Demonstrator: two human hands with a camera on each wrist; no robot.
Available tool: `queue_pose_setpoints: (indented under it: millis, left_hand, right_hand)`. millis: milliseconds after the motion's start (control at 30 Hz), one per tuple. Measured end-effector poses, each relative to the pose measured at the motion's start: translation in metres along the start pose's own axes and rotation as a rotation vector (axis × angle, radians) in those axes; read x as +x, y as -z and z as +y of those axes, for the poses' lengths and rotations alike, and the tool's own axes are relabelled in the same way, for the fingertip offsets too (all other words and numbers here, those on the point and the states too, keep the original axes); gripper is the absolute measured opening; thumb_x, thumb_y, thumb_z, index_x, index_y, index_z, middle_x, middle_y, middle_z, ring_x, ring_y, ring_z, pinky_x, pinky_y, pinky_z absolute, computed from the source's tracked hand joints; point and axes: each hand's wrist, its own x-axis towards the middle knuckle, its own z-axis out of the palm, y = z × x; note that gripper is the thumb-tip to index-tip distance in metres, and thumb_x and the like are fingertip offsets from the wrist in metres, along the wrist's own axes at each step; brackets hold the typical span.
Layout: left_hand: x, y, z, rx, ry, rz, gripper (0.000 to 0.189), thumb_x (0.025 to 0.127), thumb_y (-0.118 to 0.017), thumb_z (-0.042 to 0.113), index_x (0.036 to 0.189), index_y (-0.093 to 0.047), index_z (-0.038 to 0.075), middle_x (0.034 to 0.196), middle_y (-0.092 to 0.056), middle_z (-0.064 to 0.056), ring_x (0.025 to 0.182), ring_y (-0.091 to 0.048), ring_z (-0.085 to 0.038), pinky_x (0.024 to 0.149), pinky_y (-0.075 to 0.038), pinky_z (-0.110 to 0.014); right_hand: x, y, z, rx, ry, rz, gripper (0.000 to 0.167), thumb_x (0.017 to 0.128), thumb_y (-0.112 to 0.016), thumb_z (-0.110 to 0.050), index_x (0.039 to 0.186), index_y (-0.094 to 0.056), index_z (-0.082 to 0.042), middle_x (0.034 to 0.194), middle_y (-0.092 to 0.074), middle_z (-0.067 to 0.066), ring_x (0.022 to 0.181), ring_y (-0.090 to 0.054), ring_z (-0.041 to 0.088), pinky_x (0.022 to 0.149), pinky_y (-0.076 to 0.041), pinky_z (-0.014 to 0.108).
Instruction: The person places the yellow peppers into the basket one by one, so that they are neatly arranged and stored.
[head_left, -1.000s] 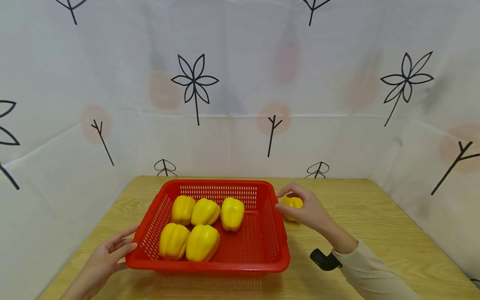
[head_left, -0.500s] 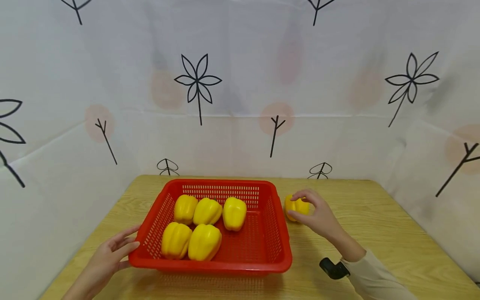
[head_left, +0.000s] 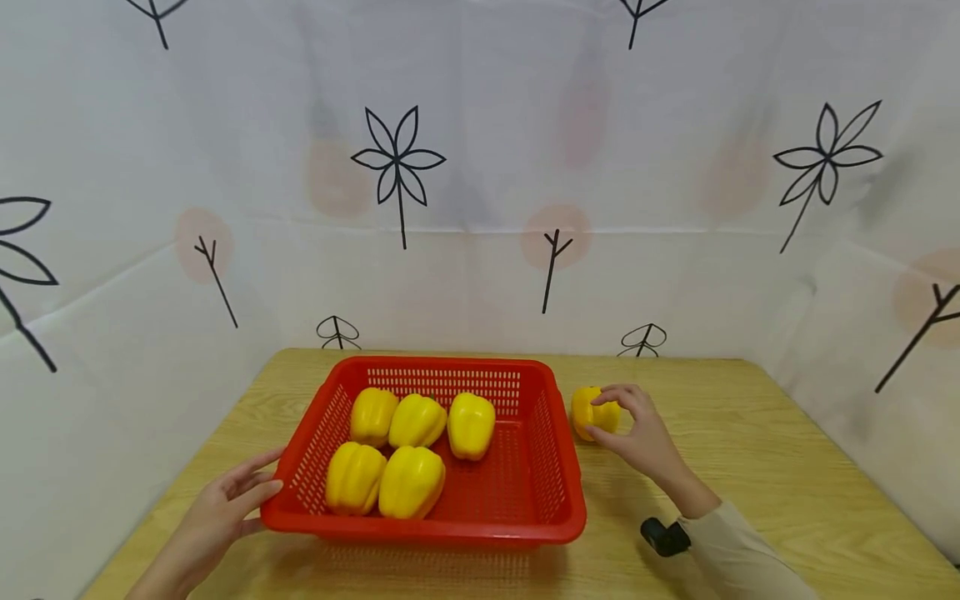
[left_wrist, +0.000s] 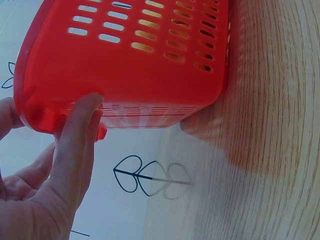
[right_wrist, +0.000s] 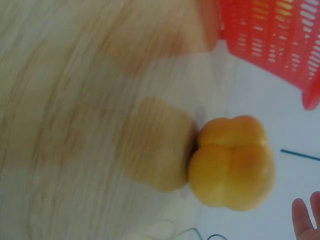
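A red plastic basket (head_left: 517, 533) stands on the table with several yellow bell peppers (head_left: 412, 483) in its left and middle part. At its left end, my left hand (head_left: 213, 521) holds the rim between thumb and fingers; in the left wrist view, fingers (left_wrist: 75, 145) lie against the outside of the basket. One more yellow bell pepper (head_left: 582, 414) rests on the table just right of the basket. My right hand (head_left: 648, 437) is beside it, thumb and fingers curved and spread apart. The right wrist view shows a gap between the fingertips (right_wrist: 301, 217) and this pepper (right_wrist: 232, 167).
The wooden table (head_left: 765, 467) extends right of the basket and my right arm. A white cloth (head_left: 480, 292) with plant drawings hangs behind and at both sides. A black wrist device (head_left: 663, 537) sits at my right sleeve.
My right hand has moved right, away from the basket's right rim, and more of the loose pepper shows. The left hand keeps its hold. The whole head view has shifted slightly.
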Motion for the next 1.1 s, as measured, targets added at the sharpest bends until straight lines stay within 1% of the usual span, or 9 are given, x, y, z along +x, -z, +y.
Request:
queue_pose_setpoints:
  millis: [200,333,500,633,700,867,1000,1100]
  left_hand:
    - [0.001,0.0,0.0,-0.007,-0.005,-0.012,0.062,0.094,-0.057,0.02,0.145,-0.028,0.001,0.112,-0.058,-0.009,0.092,-0.062,-0.021,0.078,-0.053,-0.04]
    - [0.001,0.001,0.0,-0.007,-0.005,-0.015,0.061,0.094,-0.057,0.02,0.144,-0.029,0.002,0.112,-0.058,-0.008,0.093,-0.062,-0.021,0.078,-0.053,-0.04]
    - [0.001,0.001,0.001,-0.002,-0.002,-0.01,0.062,0.094,-0.057,0.02,0.145,-0.028,0.002,0.113,-0.057,-0.009,0.093,-0.061,-0.02,0.078,-0.053,-0.04]
    - [0.002,0.0,0.0,-0.003,0.001,-0.009,0.061,0.094,-0.058,0.02,0.145,-0.029,0.002,0.113,-0.058,-0.009,0.093,-0.061,-0.02,0.078,-0.053,-0.04]
    - [0.002,0.0,0.0,-0.006,0.004,-0.009,0.061,0.093,-0.058,0.02,0.145,-0.029,0.003,0.113,-0.058,-0.008,0.093,-0.061,-0.019,0.078,-0.053,-0.04]
    - [0.002,0.0,0.0,-0.008,0.011,-0.006,0.062,0.093,-0.058,0.021,0.145,-0.029,0.003,0.111,-0.058,-0.008,0.093,-0.061,-0.019,0.078,-0.053,-0.039]
    - [0.002,0.001,0.0,-0.009,0.01,-0.003,0.06,0.093,-0.058,0.02,0.144,-0.031,0.004,0.111,-0.058,-0.007,0.092,-0.061,-0.019,0.078,-0.053,-0.04]
    - [0.001,0.002,-0.001,-0.014,0.009,-0.002,0.055,0.093,-0.058,0.02,0.143,-0.036,0.01,0.11,-0.058,-0.007,0.092,-0.061,-0.019,0.078,-0.053,-0.04]
  right_hand:
    - [0.002,-0.004,0.021,-0.019,-0.04,0.001,0.031,0.071,-0.078,-0.002,0.096,-0.06,0.002,0.116,-0.047,0.022,0.109,-0.04,0.04,0.086,-0.036,0.061]
    - [0.006,-0.004,0.031,-0.02,-0.076,-0.026,0.034,0.072,-0.079,-0.003,0.099,-0.059,0.002,0.119,-0.044,0.023,0.111,-0.039,0.042,0.088,-0.035,0.064]
    - [0.012,-0.004,0.039,-0.019,-0.127,-0.107,0.038,0.073,-0.079,-0.006,0.104,-0.058,0.001,0.126,-0.038,0.026,0.116,-0.036,0.045,0.089,-0.034,0.063]
    - [0.014,-0.004,0.046,-0.041,-0.147,-0.175,0.041,0.073,-0.079,-0.007,0.106,-0.058,0.0,0.129,-0.034,0.027,0.116,-0.036,0.047,0.088,-0.038,0.061]
    - [0.014,-0.004,0.05,-0.052,-0.15,-0.19,0.04,0.072,-0.079,-0.007,0.106,-0.058,0.0,0.128,-0.034,0.027,0.114,-0.038,0.047,0.086,-0.041,0.06]
    - [0.015,-0.002,0.054,-0.07,-0.133,-0.198,0.036,0.071,-0.08,-0.004,0.102,-0.06,-0.002,0.122,-0.036,0.026,0.109,-0.041,0.047,0.08,-0.045,0.058]
    - [0.017,0.0,0.054,-0.095,-0.127,-0.207,0.035,0.07,-0.081,-0.004,0.099,-0.061,-0.004,0.116,-0.038,0.023,0.105,-0.042,0.044,0.083,-0.045,0.056]
    - [0.018,0.001,0.054,-0.117,-0.135,-0.207,0.035,0.069,-0.081,-0.004,0.098,-0.061,-0.005,0.114,-0.04,0.022,0.105,-0.043,0.042,0.086,-0.043,0.057]
